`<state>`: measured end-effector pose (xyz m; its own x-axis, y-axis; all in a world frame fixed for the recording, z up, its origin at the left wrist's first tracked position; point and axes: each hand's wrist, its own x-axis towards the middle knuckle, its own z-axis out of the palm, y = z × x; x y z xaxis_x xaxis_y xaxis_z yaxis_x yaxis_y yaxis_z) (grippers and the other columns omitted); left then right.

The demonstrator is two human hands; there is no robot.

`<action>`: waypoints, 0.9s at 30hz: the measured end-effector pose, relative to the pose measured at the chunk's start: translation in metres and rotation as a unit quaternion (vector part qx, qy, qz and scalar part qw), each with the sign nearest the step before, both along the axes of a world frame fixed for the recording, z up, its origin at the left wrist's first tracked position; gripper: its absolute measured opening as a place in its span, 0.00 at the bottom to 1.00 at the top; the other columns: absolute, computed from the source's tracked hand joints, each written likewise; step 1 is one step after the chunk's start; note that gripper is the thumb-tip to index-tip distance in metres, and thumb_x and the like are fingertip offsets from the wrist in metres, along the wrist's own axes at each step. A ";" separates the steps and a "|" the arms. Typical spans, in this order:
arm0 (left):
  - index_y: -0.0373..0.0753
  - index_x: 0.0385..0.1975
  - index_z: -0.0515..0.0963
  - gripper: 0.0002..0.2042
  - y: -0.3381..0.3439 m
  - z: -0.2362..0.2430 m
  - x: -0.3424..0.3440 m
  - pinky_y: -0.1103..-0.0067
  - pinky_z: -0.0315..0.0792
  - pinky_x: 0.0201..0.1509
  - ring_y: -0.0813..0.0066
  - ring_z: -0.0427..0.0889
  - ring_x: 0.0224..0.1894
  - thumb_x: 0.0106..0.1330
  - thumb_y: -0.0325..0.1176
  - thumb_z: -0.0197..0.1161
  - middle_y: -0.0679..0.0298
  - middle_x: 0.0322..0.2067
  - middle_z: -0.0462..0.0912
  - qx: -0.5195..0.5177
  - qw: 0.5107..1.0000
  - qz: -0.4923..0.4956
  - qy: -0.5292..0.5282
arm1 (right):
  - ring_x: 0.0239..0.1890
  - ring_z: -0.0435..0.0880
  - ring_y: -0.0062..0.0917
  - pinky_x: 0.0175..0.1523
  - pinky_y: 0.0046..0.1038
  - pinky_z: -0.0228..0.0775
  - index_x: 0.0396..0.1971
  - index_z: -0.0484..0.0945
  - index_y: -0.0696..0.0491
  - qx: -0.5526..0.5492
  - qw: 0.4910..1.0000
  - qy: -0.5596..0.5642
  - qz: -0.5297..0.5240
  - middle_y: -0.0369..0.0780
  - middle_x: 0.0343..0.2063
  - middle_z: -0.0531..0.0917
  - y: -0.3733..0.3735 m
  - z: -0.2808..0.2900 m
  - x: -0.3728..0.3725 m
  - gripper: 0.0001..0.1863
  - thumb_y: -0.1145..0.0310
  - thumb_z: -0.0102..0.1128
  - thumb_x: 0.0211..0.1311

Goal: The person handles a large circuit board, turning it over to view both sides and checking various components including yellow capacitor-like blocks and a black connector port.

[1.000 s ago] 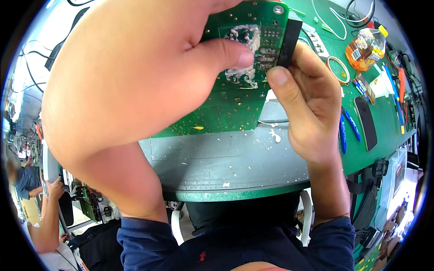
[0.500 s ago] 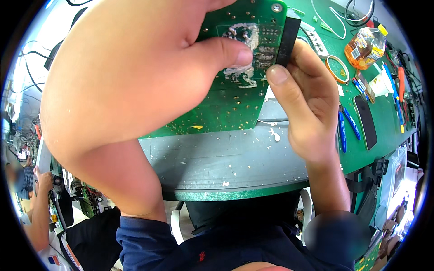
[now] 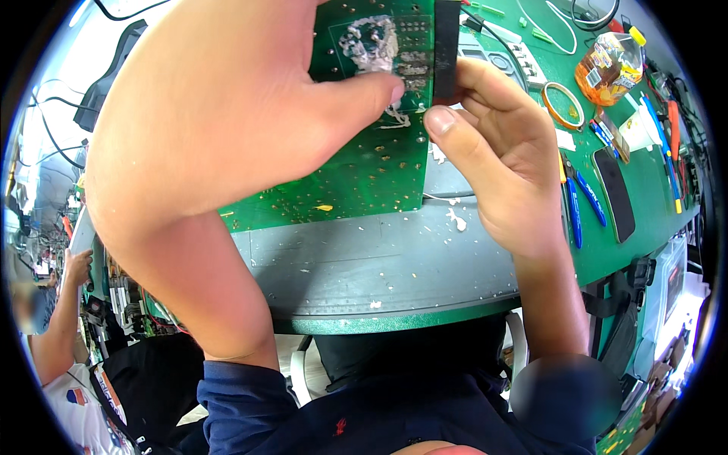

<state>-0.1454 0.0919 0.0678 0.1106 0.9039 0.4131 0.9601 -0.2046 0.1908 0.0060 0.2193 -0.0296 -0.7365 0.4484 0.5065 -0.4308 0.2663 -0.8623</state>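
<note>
A green circuit board (image 3: pixel 364 182) is held up over the grey mat, its soldered side facing me. Whitish, crusty residue (image 3: pixel 371 42) covers a patch near its upper middle. My left hand (image 3: pixel 227 114) grips the board from the left, the thumb pressed flat beside the residue; its other fingers are hidden. Along the board's right edge runs a black strip (image 3: pixel 445 53). My right hand (image 3: pixel 512 144) is at that edge, thumb and curled fingers closed around the lower end of the strip. Small holes and solder points dot the board's lower part.
White crumbs lie on the grey mat (image 3: pixel 379 265). To the right on the green table are blue-handled pliers (image 3: pixel 582 201), a phone (image 3: pixel 616 196), a tape roll (image 3: pixel 563 106), a bottle (image 3: pixel 609 68) and a white cup (image 3: pixel 641 129). Another person's arm (image 3: pixel 64 322) shows at far left.
The board has shifted left and slightly up, and its black edge strip now stands more upright. Both hands moved along with it, and more of the whitish residue shows above my left thumb.
</note>
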 end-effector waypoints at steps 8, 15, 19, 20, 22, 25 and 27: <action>0.30 0.37 0.73 0.11 0.005 0.000 0.003 0.74 0.70 0.35 0.61 0.77 0.30 0.54 0.24 0.60 0.52 0.26 0.76 -0.001 1.000 -0.001 0.000 | 0.40 0.76 0.15 0.48 0.19 0.68 0.53 0.69 0.65 -0.004 1.000 -0.019 -0.021 0.39 0.42 0.79 0.001 0.000 0.000 0.18 0.78 0.53 0.63; 0.30 0.37 0.73 0.10 0.004 -0.001 0.006 0.74 0.70 0.34 0.61 0.76 0.29 0.54 0.24 0.60 0.53 0.26 0.76 0.002 1.000 0.001 0.001 | 0.41 0.76 0.17 0.48 0.21 0.68 0.50 0.71 0.64 0.047 0.999 -0.009 -0.019 0.37 0.40 0.79 0.004 0.002 -0.001 0.16 0.77 0.56 0.63; 0.30 0.37 0.73 0.10 0.003 0.000 0.006 0.74 0.70 0.34 0.62 0.76 0.29 0.54 0.24 0.60 0.53 0.26 0.76 0.005 1.000 0.003 0.001 | 0.42 0.76 0.18 0.49 0.22 0.68 0.50 0.72 0.64 0.058 0.998 -0.015 -0.026 0.37 0.41 0.78 0.005 0.001 -0.001 0.17 0.77 0.57 0.62; 0.30 0.37 0.73 0.10 0.003 -0.001 0.007 0.74 0.70 0.34 0.62 0.76 0.29 0.55 0.24 0.60 0.53 0.25 0.76 0.005 1.000 0.003 0.002 | 0.42 0.76 0.18 0.49 0.22 0.68 0.50 0.72 0.64 0.060 0.998 -0.009 -0.024 0.37 0.41 0.78 0.005 0.000 -0.001 0.16 0.77 0.57 0.62; 0.30 0.37 0.73 0.10 0.004 -0.001 0.007 0.74 0.70 0.34 0.62 0.76 0.29 0.55 0.24 0.60 0.53 0.25 0.76 0.006 1.000 0.003 0.002 | 0.43 0.76 0.19 0.50 0.23 0.68 0.50 0.71 0.64 0.064 0.998 0.003 -0.028 0.38 0.42 0.78 0.005 -0.001 -0.002 0.17 0.78 0.56 0.62; 0.30 0.37 0.73 0.10 0.004 -0.001 0.006 0.74 0.70 0.34 0.62 0.76 0.29 0.55 0.24 0.60 0.53 0.25 0.76 0.006 1.000 0.004 0.002 | 0.44 0.75 0.19 0.51 0.23 0.68 0.51 0.70 0.65 0.071 0.997 0.013 -0.025 0.39 0.42 0.78 0.007 -0.002 -0.003 0.17 0.80 0.55 0.62; 0.30 0.36 0.73 0.10 0.004 -0.001 0.007 0.74 0.70 0.34 0.62 0.76 0.28 0.55 0.24 0.60 0.53 0.25 0.76 0.006 1.000 0.004 0.000 | 0.45 0.75 0.20 0.52 0.24 0.68 0.52 0.69 0.66 0.069 0.997 0.011 -0.016 0.40 0.43 0.77 0.007 -0.002 -0.003 0.18 0.81 0.55 0.62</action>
<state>-0.1388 0.0955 0.0665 0.1028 0.8995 0.4246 0.9619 -0.1987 0.1881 0.0035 0.2266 -0.0320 -0.7113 0.3966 0.5803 -0.4386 0.3947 -0.8074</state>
